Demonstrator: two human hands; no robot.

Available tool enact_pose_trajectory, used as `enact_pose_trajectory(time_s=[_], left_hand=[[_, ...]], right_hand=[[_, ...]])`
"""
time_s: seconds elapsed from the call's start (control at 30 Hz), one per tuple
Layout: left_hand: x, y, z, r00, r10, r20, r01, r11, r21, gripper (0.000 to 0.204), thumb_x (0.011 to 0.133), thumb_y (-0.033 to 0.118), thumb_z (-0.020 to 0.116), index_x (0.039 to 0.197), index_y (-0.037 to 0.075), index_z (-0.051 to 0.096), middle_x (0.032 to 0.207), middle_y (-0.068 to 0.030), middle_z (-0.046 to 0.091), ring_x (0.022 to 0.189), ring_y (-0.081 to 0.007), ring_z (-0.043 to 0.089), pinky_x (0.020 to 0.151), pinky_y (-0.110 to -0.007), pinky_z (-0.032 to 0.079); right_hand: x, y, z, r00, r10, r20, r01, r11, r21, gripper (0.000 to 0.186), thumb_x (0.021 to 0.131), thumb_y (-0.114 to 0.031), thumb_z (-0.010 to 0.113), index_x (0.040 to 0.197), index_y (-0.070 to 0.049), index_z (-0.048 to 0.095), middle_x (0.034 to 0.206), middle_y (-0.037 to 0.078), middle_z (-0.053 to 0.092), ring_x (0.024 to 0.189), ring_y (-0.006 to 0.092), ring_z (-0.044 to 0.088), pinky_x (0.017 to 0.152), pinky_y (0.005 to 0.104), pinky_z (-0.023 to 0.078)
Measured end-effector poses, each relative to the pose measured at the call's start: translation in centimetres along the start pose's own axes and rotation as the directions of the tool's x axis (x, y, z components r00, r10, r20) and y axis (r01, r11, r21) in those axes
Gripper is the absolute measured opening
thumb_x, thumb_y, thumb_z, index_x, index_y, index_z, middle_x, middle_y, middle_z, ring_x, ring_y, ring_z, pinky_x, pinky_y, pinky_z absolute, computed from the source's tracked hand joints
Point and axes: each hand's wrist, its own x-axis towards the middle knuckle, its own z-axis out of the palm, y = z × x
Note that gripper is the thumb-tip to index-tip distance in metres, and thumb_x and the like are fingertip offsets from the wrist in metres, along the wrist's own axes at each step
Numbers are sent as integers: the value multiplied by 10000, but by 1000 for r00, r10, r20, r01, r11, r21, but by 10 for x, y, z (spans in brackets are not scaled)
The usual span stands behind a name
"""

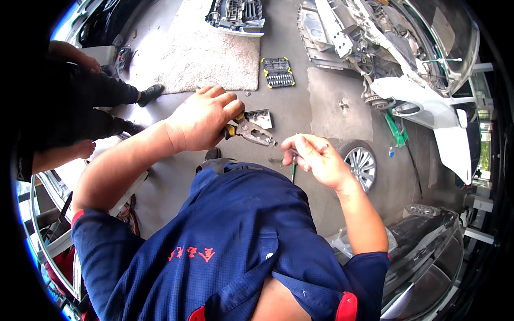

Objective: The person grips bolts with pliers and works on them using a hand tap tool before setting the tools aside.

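My left hand (pixel 208 120) is wrapped round the yellow-and-black handles of a pair of combination pliers (pixel 254 132). The metal jaws point to the right, and a small metal piece (pixel 274 143) shows at their tips; its kind is too small to tell. Just right of the jaws, apart from them, is my right hand (pixel 316 158), fingers curled and thumb bent in. Something dark shows at its fingertips, but I cannot make it out. Beneath the pliers, a small tray (pixel 261 117) rests on the floor.
A socket set in an open case (pixel 278 72) lies ahead, beside a beige rug (pixel 214 59). Right of me are a wheel (pixel 360 167), a green jack (pixel 397 128) and a partly stripped white car (pixel 423 101). Another person's shoe (pixel 151 94) is at the left.
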Motion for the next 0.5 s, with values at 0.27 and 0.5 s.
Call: enact_pose_trajectory(time_s=[0.27,0.5], left_hand=[[5,13,-13,959,180,-220,-118,956,268,284,808,136,700,1071,63,624,1031,-84,636,1048,-300,626,973,-426,502],[-2,16,-14,965,148,-215,-88,960,267,260,810,132,700,1049,69,618,1026,-89,637,1048,-309,630,976,-435,494]], right_hand=[[16,-5,17,938,231,260,-281,943,175,500,1157,-465,449,938,-72,668,915,101,752,636,55,459,616,228,430],[15,10,27,998,-14,60,11,998,63,398,1094,-336,640,831,-41,681,831,44,718,638,142,534,606,302,464]])
